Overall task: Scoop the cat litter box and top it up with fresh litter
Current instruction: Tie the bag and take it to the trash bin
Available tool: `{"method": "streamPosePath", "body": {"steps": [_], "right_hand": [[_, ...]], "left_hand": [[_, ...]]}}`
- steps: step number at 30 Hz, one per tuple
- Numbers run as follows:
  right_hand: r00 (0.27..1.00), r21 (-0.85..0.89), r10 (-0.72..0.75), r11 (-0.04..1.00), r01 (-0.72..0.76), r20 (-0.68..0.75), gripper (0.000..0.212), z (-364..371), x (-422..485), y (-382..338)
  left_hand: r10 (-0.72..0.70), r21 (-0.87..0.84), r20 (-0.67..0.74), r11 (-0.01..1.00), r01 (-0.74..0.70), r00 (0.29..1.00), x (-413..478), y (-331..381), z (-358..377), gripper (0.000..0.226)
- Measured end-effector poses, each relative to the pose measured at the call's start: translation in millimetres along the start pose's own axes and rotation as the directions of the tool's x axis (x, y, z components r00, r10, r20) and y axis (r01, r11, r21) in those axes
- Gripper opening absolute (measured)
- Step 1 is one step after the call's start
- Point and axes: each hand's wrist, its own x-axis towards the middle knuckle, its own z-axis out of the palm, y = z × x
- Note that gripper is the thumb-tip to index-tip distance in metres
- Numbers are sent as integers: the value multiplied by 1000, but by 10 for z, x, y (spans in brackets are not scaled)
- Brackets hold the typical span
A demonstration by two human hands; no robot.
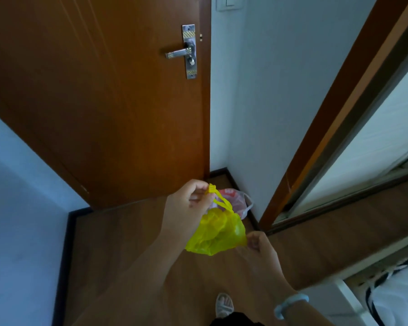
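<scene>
Midair, yellow bag (218, 231) crumpled, glossy, translucent; left hand (186, 203) pinches its handles, right hand (259, 243) pinches bottom corner, above floor (118, 243).

Both forearms are held forward, the yellow bag (218, 234) pinched at its handles by the higher left hand (186, 204) and at its bottom by the right hand (258, 242).
</scene>
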Motion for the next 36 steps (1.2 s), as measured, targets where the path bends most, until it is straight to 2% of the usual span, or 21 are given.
{"method": "streamPosePath", "body": {"steps": [5, 8, 9, 12, 14, 16, 18, 20, 22, 28, 33, 36], "right_hand": [[1000, 3, 22, 1000, -22, 22, 33, -45, 727, -19], [997, -10, 68, 998, -68, 22, 37, -29, 1123, 10], [997, -4, 83, 997, -83, 5, 36, -4, 1230, 0], [974, 174, 218, 963, -204, -64, 23, 99, 1577, 13], [949, 235, 299, 934, -270, -96, 24, 164, 1785, 50], [936, 222, 326, 930, -294, -129, 21, 222, 1965, 67], [944, 100, 287, 957, -274, -164, 17, 287, 2115, 93], [945, -7, 268, 962, -274, -187, 33, 340, 2281, 155], [932, -48, 288, 951, -305, -219, 39, 394, 2482, 213], [868, 21, 391, 914, -404, -308, 23, 594, 3096, 629], [832, 75, 445, 892, -447, -331, 30, 777, 3604, 1146], [842, 59, 432, 897, -438, -323, 31, 860, 3901, 1628]], "left_hand": [[-11, 27, 65, 1000, 9, 998, 746, -168, 266, 25], [-48, 30, 93, 999, 45, 994, 1127, -346, 422, 7], [-55, 20, 114, 998, 53, 992, 1238, -417, 471, 9], [-56, 19, 170, 998, 53, 984, 1579, -638, 610, 16], [-50, 23, 211, 999, 46, 976, 1808, -788, 693, 15], [-43, 9, 255, 999, 43, 966, 2033, -945, 773, 13], [-33, -4, 310, 999, 36, 950, 2264, -1115, 869, 10], [-29, -13, 354, 999, 36, 935, 2468, -1279, 964, 9], [-25, -10, 384, 999, 31, 923, 2652, -1444, 1075, 9], [-52, 12, 423, 999, 51, 905, 3046, -2013, 1501, 20], [-76, 36, 406, 997, 67, 911, 3255, -2655, 1893, 11], [-105, 35, 395, 994, 99, 913, 3360, -3145, 2144, 8]]}}
